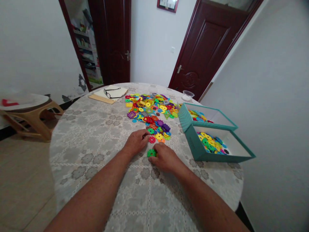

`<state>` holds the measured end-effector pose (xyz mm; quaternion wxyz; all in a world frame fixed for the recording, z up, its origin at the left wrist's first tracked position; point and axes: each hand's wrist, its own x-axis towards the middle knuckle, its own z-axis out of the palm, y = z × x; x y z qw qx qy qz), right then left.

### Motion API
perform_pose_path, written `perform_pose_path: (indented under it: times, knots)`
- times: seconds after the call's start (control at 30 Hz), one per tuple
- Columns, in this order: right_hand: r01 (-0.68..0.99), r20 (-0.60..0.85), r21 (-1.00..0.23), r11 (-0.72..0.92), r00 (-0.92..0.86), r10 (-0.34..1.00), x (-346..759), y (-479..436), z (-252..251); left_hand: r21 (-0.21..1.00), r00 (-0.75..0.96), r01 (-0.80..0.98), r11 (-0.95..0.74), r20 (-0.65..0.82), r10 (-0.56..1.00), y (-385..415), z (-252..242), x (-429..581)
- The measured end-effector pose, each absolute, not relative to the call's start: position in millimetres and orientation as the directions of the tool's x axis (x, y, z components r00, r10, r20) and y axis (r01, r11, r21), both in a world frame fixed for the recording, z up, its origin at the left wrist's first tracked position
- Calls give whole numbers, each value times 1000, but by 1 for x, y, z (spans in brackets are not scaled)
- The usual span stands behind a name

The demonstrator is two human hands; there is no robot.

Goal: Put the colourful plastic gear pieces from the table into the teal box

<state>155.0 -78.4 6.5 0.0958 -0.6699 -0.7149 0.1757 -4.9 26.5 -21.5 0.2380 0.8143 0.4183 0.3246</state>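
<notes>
My right hand (165, 157) pinches a green snowflake disc (151, 153), a flat notched plastic piece, just above the tablecloth. A bit of yellow shows behind it, by the fingers. My left hand (136, 141) is closed with its fingers curled at the near edge of the pile; what they hold, if anything, is hidden. Beside its fingertips lies a red snowflake disc (152, 139). Just beyond are a yellow disc (159, 136) and another green disc (151, 130). The colourful pile of snowflake discs (154, 106) stretches away across the table.
A teal box (200, 154) with its lid (185, 116) stands open on the right, both parts holding more discs. Glasses (113, 95) rest on paper (101, 98) at the far left. A clear plastic bowl (188, 94) sits at the back edge of the round table (79, 141).
</notes>
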Motion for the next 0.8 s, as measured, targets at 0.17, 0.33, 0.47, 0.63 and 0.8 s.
perform_pose_path:
  times: [0.17,0.33,0.47,0.63,0.8]
  knots:
    - [907,-75,-412,92,-135,988,162,-82,8,662,452,508,-551,340,825,27,-23,-5]
    - [812,-42,-574,110,-163,986,177,-79,4,655,445,513,-554,349,825,28,-26,-5]
    - [765,-52,-636,101,-173,984,200,-78,11,654,451,509,-560,352,820,29,-28,-4]
    - [785,-141,-600,157,-297,944,213,-86,19,654,441,516,-554,351,826,28,-28,-5]
    - [840,-155,-536,92,-204,967,201,-94,17,667,436,521,-533,329,838,26,-25,-5]
